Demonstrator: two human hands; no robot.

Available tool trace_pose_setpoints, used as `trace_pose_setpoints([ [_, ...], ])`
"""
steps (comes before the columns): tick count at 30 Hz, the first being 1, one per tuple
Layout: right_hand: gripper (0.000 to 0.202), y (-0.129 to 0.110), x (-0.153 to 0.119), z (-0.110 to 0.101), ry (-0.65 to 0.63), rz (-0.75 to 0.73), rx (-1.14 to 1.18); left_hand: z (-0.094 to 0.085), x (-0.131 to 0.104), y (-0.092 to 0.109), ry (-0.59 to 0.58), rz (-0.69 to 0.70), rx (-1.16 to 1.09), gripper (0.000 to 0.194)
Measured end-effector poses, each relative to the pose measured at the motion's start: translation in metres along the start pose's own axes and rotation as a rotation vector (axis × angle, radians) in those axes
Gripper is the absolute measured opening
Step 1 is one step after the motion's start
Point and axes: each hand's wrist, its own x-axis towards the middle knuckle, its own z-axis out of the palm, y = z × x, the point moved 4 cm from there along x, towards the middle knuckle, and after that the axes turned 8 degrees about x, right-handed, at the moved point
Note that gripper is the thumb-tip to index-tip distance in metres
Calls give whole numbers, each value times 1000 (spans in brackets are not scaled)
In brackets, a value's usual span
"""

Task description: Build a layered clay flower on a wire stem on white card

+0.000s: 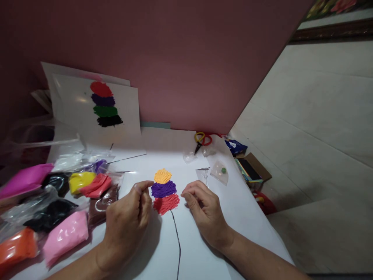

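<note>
A textured clay piece lies on white paper (201, 249), stacked in three fringed bands: yellow-orange clay (162, 176) at the top, purple clay (163, 189) in the middle, coral-red clay (166, 203) at the bottom. A dark line (178, 241) runs down the paper from the red band. My left hand (128, 217) is closed beside the piece, its index fingertip at the left edge of the purple band. On the other side, my right hand (205, 214) pinches thumb and fingers together just right of the purple and red bands; anything between those fingertips is too small or hidden to tell.
Bags of coloured clay, including a pink bag (66, 237) and an orange bag (19, 247), crowd the left. A sheet with four clay bands (128, 109) leans against the wall. Scissors (199, 142) and a small bag with a green bit (219, 173) lie farther back.
</note>
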Motion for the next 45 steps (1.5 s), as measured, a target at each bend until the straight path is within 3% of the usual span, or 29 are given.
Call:
trace_pose_setpoints([
  [9,21,-2,1,-1,3,-9,-14,-3,-1,-2,6,-23,-38,20],
  [16,21,-1,1,0,3,-6,-3,-11,-1,4,3,-35,-201,19],
  [24,20,-1,1,-1,0,-9,-5,-15,-12,16,-94,-47,-358,13],
  [30,20,0,1,-1,-6,0,0,1,-38,32,-386,-37,-491,22],
  [36,20,1,1,0,-10,7,1,2,-42,32,-329,84,-364,16],
  [39,20,0,1,-1,-9,1,-3,0,-29,22,-363,-94,-490,24],
  [42,20,-1,1,-1,0,-7,-13,-3,-15,8,-291,-365,-513,35],
  [45,20,-1,2,-1,4,-9,-16,-1,-10,4,-275,-455,-520,38],
])
